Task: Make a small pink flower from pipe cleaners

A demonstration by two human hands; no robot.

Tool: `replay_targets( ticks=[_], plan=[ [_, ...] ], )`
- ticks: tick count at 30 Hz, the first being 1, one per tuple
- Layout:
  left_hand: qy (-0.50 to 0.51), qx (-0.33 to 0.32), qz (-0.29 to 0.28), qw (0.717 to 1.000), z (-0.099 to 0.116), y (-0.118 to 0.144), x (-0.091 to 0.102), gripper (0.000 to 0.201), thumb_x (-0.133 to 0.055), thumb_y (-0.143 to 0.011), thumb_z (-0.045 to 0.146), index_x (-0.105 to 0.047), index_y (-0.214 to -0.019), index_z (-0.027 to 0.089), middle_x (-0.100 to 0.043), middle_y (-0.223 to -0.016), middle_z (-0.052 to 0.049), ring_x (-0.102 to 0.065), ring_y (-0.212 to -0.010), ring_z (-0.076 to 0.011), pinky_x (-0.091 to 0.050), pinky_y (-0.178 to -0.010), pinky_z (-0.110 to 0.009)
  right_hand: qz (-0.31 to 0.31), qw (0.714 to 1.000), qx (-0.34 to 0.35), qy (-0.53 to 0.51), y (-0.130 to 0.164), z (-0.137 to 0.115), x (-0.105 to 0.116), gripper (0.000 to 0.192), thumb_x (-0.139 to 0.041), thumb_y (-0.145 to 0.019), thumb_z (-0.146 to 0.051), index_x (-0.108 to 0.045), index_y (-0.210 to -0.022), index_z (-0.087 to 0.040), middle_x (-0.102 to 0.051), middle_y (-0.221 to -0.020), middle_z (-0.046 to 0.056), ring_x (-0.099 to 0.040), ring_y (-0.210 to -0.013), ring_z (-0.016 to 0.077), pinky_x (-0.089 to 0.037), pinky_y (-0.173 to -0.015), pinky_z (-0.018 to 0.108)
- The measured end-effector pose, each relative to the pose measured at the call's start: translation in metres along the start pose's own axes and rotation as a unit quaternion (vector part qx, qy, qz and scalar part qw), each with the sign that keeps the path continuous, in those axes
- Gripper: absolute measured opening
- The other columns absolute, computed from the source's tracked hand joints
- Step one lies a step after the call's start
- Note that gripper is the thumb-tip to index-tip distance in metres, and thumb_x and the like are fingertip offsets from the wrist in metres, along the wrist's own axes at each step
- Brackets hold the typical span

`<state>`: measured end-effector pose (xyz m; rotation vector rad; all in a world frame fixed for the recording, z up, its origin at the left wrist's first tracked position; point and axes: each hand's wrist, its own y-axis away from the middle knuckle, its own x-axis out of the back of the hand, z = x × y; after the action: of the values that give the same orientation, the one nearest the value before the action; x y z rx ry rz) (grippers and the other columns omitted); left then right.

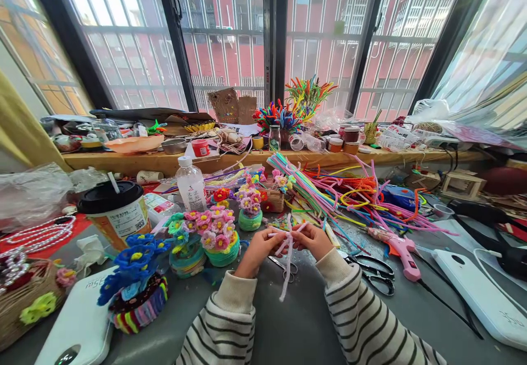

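Pale lilac pipe cleaners (286, 278) sit crossed in midair over the grey table (294, 332), with the left hand's (257, 251) grip pinched on one side of the crossing and the right hand's (314, 241) pinched on the other, one long end dangling down between them. Small silver scissors (279, 264) lie just behind that dangling end, while black-handled scissors (357, 260) and a pink hot glue gun (407, 256) are off to the right. Over on the left there's a pot of fuzzy pink flowers (214, 228) plus some bright blue ones (138, 260), and a big loose bundle of multicoloured pipe cleaners (303, 183) sprawls behind the hands.
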<state>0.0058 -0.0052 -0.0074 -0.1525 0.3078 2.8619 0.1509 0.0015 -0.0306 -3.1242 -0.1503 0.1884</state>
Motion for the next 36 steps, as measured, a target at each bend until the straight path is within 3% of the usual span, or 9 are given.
replay_targets(
  ticks=[5, 14, 22, 31, 36],
  plan=[
    [0.042, -0.02, -0.004, 0.999, 0.002, 0.002, 0.001, 0.031, -0.061, -0.053, 0.035, -0.058, -0.074, 0.012, -0.062, -0.063, -0.003, -0.057, -0.056, -0.012, -0.041, -0.054, -0.02, 0.044, 0.998, -0.015, -0.052, -0.001, -0.005, 0.006, 0.034, -0.065, -0.047, -0.04, -0.055, -0.067, -0.014, -0.058, -0.053, -0.001, -0.054, -0.045, 0.01, -0.041, -0.043, 0.02],
    [0.124, 0.053, -0.076, 0.988, 0.001, 0.004, 0.003, 0.041, -0.048, -0.062, 0.047, -0.06, -0.072, 0.009, -0.062, -0.071, -0.01, -0.057, -0.061, -0.014, -0.043, -0.059, -0.023, 0.023, 0.997, -0.02, -0.07, 0.003, -0.012, 0.005, 0.03, -0.066, -0.047, -0.037, -0.056, -0.063, -0.013, -0.057, -0.051, -0.002, -0.052, -0.044, 0.0074, -0.042, -0.046, 0.019],
    [0.109, -0.007, -0.001, 0.994, 0.002, 0.005, -0.005, 0.025, -0.064, -0.052, 0.03, -0.059, -0.066, 0.011, -0.06, -0.059, -0.003, -0.053, -0.053, -0.0099, -0.042, -0.057, -0.022, -0.019, 0.999, -0.005, -0.037, 0.004, -0.01, 0.002, 0.029, -0.064, -0.048, -0.037, -0.055, -0.062, -0.013, -0.056, -0.048, -0.003, -0.051, -0.042, 0.0066, -0.04, -0.043, 0.018],
    [0.118, -0.008, 0.004, 0.993, 0.0, 0.002, -0.004, 0.025, -0.067, -0.047, 0.025, -0.059, -0.066, 0.01, -0.061, -0.06, -0.002, -0.054, -0.055, -0.0095, -0.042, -0.058, -0.022, -0.013, 0.997, -0.037, -0.06, 0.002, -0.009, 0.002, 0.029, -0.066, -0.046, -0.035, -0.056, -0.062, -0.013, -0.058, -0.05, -0.002, -0.053, -0.043, 0.0073, -0.042, -0.044, 0.019],
    [0.137, -0.029, 0.038, 0.989, -0.002, 0.001, -0.001, 0.025, -0.066, -0.05, 0.024, -0.059, -0.069, 0.011, -0.061, -0.062, -0.002, -0.054, -0.055, -0.0092, -0.043, -0.058, -0.021, -0.007, 0.992, -0.064, -0.104, 0.002, -0.01, 0.008, 0.025, -0.065, -0.05, -0.033, -0.057, -0.064, -0.014, -0.061, -0.057, 0.001, -0.056, -0.048, 0.0081, -0.044, -0.047, 0.018]
  ],
)
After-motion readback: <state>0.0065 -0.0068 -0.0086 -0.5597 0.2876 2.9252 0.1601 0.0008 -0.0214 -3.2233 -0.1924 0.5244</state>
